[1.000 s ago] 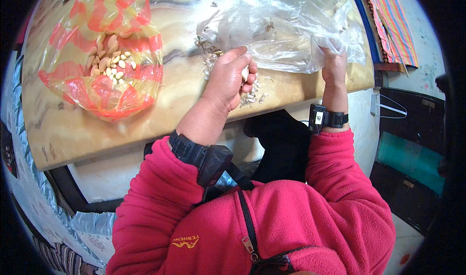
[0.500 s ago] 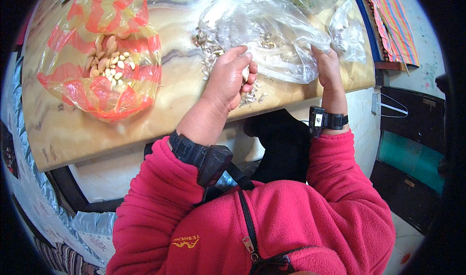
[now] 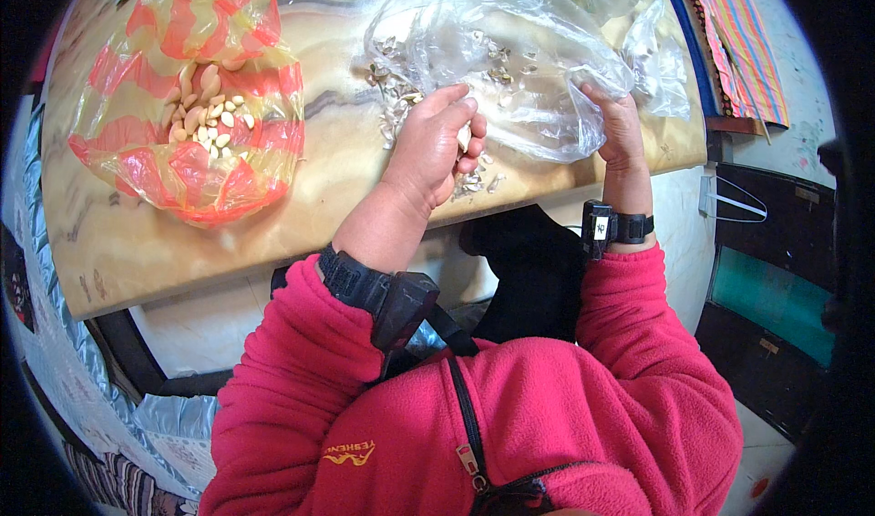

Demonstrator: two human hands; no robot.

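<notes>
The bare left hand (image 3: 428,142) curls around a small, pale, mostly hidden piece (image 3: 464,139). The bare right hand (image 3: 622,126), nearer, touches a crumpled, clear plastic bag (image 3: 544,106) at its ten o'clock; whether pinching, I cannot tell. The bag's long axis runs from four o'clock away to ten.

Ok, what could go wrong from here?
1. The clear plastic bag in the right hand looks thin, and loose flakes show around and through it; a pull could scatter them.
2. Some flakes lie near the front edge of the table, so the left hand beside them might brush them off.
3. The pale piece in the left hand is mostly hidden; it could slip out unnoticed.
</notes>
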